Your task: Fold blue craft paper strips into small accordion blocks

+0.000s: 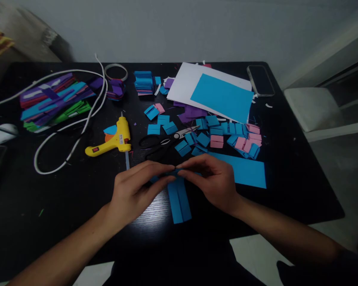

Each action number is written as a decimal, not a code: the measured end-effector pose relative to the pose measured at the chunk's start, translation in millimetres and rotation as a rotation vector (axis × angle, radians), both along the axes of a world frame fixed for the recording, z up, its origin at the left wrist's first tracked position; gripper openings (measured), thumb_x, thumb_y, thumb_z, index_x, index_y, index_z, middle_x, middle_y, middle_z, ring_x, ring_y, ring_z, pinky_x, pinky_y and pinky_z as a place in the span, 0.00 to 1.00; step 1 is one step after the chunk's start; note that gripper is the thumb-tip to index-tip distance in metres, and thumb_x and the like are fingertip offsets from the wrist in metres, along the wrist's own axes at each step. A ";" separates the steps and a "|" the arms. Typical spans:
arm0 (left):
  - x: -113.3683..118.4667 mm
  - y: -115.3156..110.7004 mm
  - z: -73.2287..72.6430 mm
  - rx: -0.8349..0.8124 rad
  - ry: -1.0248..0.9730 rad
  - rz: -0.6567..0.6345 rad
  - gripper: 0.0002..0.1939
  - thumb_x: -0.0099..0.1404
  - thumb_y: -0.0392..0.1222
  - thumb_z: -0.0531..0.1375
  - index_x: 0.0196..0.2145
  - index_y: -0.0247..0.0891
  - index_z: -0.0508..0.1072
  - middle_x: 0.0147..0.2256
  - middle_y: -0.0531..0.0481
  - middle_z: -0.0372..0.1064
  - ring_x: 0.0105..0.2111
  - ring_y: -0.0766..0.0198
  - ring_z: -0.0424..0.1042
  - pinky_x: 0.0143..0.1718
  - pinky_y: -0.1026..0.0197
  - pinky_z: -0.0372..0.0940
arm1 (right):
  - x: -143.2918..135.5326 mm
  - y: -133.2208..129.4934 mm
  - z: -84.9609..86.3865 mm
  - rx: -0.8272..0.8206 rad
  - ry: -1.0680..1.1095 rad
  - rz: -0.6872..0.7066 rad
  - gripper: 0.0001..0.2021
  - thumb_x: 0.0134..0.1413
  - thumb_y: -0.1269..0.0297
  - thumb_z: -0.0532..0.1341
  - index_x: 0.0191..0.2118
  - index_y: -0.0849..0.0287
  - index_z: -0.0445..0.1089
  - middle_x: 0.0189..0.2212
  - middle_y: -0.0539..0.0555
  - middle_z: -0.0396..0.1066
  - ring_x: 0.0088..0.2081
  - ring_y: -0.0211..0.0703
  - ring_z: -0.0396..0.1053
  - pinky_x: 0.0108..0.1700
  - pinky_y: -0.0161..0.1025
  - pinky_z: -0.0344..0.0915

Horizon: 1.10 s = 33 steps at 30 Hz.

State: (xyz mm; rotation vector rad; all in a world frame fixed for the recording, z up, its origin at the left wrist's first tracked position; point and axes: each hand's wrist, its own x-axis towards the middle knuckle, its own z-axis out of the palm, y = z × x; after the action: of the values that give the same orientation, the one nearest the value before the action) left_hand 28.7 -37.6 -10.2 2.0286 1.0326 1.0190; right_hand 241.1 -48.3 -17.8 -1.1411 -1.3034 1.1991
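Both hands meet near the front middle of the table, pinching a narrow strip of blue paper (173, 172) between thumbs and fingertips. My left hand (139, 183) is closed on its left part, my right hand (212, 178) on its right part. The fingers cover much of this strip. Just below it lies a longer blue paper strip (179, 201) with a crease along its length; whether the two are joined I cannot tell. A flat blue sheet (247, 170) lies partly behind my right hand. Beyond the hands rest black-handled scissors (170, 138), blades pointing right.
A yellow glue gun (119, 139) lies left of the scissors, near a looped white cable (91, 115). Several small folded blue and pink paper pieces (216, 141) spread to the right. Paper bundles (53, 99), white sheets (181, 85) and a phone (260, 80) lie farther back.
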 end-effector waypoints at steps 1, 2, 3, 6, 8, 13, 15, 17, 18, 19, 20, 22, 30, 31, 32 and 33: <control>-0.1 0.4 0.4 0.002 0.003 -0.003 0.12 0.67 0.34 0.69 0.47 0.41 0.80 0.40 0.50 0.82 0.38 0.63 0.81 0.39 0.63 0.75 | 0.1 0.1 -0.1 0.000 0.004 -0.003 0.07 0.53 0.68 0.75 0.37 0.54 0.79 0.35 0.50 0.83 0.36 0.42 0.83 0.41 0.37 0.81; 0.0 0.5 0.6 0.001 0.007 0.001 0.11 0.67 0.34 0.69 0.47 0.41 0.80 0.40 0.50 0.82 0.37 0.63 0.81 0.39 0.63 0.75 | 0.2 0.3 -0.1 0.000 0.011 -0.005 0.07 0.53 0.68 0.75 0.38 0.54 0.79 0.35 0.50 0.83 0.37 0.41 0.83 0.41 0.37 0.81; 0.1 0.5 0.8 0.000 0.008 0.012 0.11 0.67 0.34 0.69 0.46 0.42 0.81 0.40 0.50 0.83 0.37 0.63 0.81 0.39 0.63 0.75 | 0.4 0.4 -0.1 -0.004 0.019 -0.003 0.07 0.53 0.68 0.75 0.38 0.54 0.79 0.35 0.49 0.83 0.37 0.41 0.83 0.42 0.36 0.81; 0.9 -0.1 0.7 -0.013 0.006 0.055 0.08 0.67 0.36 0.69 0.44 0.43 0.82 0.39 0.51 0.83 0.35 0.62 0.82 0.39 0.62 0.76 | 0.9 1.3 0.7 -0.049 0.028 0.024 0.09 0.53 0.65 0.76 0.39 0.54 0.80 0.36 0.50 0.84 0.38 0.42 0.83 0.44 0.38 0.81; 1.4 -0.5 0.5 -0.021 0.004 0.068 0.07 0.67 0.36 0.69 0.43 0.43 0.82 0.38 0.51 0.83 0.35 0.62 0.82 0.39 0.61 0.76 | 1.4 2.2 1.5 -0.086 0.011 0.055 0.09 0.53 0.64 0.76 0.41 0.54 0.81 0.37 0.50 0.84 0.39 0.43 0.83 0.44 0.39 0.82; 2.7 -1.2 0.9 -0.027 -0.011 0.087 0.08 0.66 0.34 0.70 0.42 0.42 0.81 0.36 0.54 0.82 0.34 0.65 0.81 0.39 0.64 0.75 | 1.8 3.6 2.5 -0.084 -0.017 0.057 0.06 0.54 0.68 0.75 0.38 0.53 0.83 0.34 0.49 0.84 0.36 0.41 0.82 0.39 0.35 0.80; 3.0 -1.5 1.2 -0.039 -0.010 0.095 0.09 0.65 0.34 0.70 0.43 0.42 0.81 0.36 0.55 0.82 0.34 0.67 0.80 0.39 0.65 0.74 | 1.5 3.6 2.9 -0.084 -0.013 0.047 0.06 0.53 0.68 0.75 0.37 0.53 0.83 0.33 0.48 0.84 0.35 0.41 0.82 0.37 0.35 0.79; 3.1 -1.8 1.4 -0.050 -0.005 0.096 0.09 0.65 0.34 0.70 0.43 0.43 0.81 0.37 0.55 0.82 0.35 0.67 0.80 0.39 0.65 0.74 | 1.2 3.5 3.4 -0.086 -0.018 0.039 0.06 0.52 0.68 0.75 0.37 0.53 0.83 0.33 0.48 0.84 0.34 0.41 0.82 0.37 0.35 0.79; 3.0 -1.9 1.4 -0.055 -0.003 0.095 0.09 0.65 0.34 0.70 0.43 0.43 0.81 0.37 0.55 0.82 0.35 0.67 0.80 0.39 0.65 0.74 | 1.2 3.5 3.7 -0.086 -0.023 0.037 0.06 0.52 0.68 0.75 0.37 0.52 0.83 0.33 0.48 0.84 0.34 0.41 0.82 0.37 0.36 0.79; 2.9 -2.1 1.4 -0.060 0.001 0.095 0.09 0.66 0.34 0.70 0.43 0.44 0.81 0.37 0.55 0.82 0.35 0.66 0.81 0.39 0.64 0.75 | 1.2 3.5 3.9 -0.087 -0.029 0.037 0.05 0.53 0.68 0.75 0.37 0.52 0.83 0.33 0.48 0.84 0.34 0.42 0.82 0.36 0.36 0.79; 2.8 -2.2 1.3 -0.061 0.004 0.097 0.08 0.66 0.34 0.70 0.42 0.44 0.81 0.37 0.55 0.83 0.35 0.65 0.81 0.39 0.64 0.75 | 1.3 3.6 4.1 -0.087 -0.033 0.037 0.05 0.53 0.67 0.75 0.37 0.52 0.83 0.32 0.48 0.84 0.33 0.42 0.82 0.36 0.36 0.79; 2.7 -2.4 1.1 -0.060 0.005 0.104 0.08 0.66 0.34 0.69 0.42 0.44 0.82 0.37 0.54 0.83 0.35 0.64 0.81 0.38 0.62 0.75 | 1.6 3.6 4.3 -0.085 -0.034 0.040 0.05 0.53 0.67 0.75 0.36 0.52 0.84 0.32 0.48 0.84 0.33 0.41 0.82 0.36 0.36 0.80; 3.3 -2.2 -0.1 -0.080 -0.035 0.084 0.07 0.65 0.33 0.70 0.39 0.42 0.81 0.37 0.54 0.83 0.37 0.65 0.82 0.40 0.65 0.75 | 1.7 3.7 4.0 -0.080 -0.046 0.040 0.05 0.53 0.68 0.75 0.36 0.53 0.83 0.31 0.48 0.83 0.33 0.41 0.81 0.36 0.36 0.79; 3.5 -2.2 0.0 -0.097 -0.039 0.087 0.07 0.64 0.32 0.70 0.39 0.42 0.81 0.37 0.54 0.83 0.37 0.65 0.82 0.40 0.65 0.75 | 1.5 3.8 4.1 -0.081 -0.046 0.045 0.05 0.53 0.69 0.75 0.36 0.53 0.83 0.32 0.48 0.83 0.33 0.40 0.81 0.36 0.35 0.78; 3.8 -2.0 0.2 -0.118 -0.046 0.091 0.06 0.64 0.32 0.70 0.38 0.42 0.81 0.37 0.54 0.83 0.37 0.66 0.82 0.40 0.65 0.75 | 1.3 3.9 4.2 -0.082 -0.045 0.050 0.04 0.53 0.69 0.75 0.36 0.53 0.83 0.32 0.48 0.83 0.33 0.40 0.81 0.36 0.35 0.78; 4.2 -1.9 0.6 -0.144 -0.051 0.098 0.06 0.64 0.32 0.70 0.37 0.42 0.81 0.36 0.54 0.83 0.36 0.66 0.82 0.39 0.65 0.75 | 1.2 3.9 4.3 -0.085 -0.044 0.055 0.04 0.53 0.69 0.75 0.36 0.53 0.83 0.32 0.48 0.83 0.33 0.40 0.81 0.36 0.34 0.78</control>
State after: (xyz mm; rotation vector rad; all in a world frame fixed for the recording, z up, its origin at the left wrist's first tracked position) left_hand 32.8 -39.5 -9.6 1.8422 1.1545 1.0111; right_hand 242.3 -44.5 -13.5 -1.2055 -1.3350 1.2871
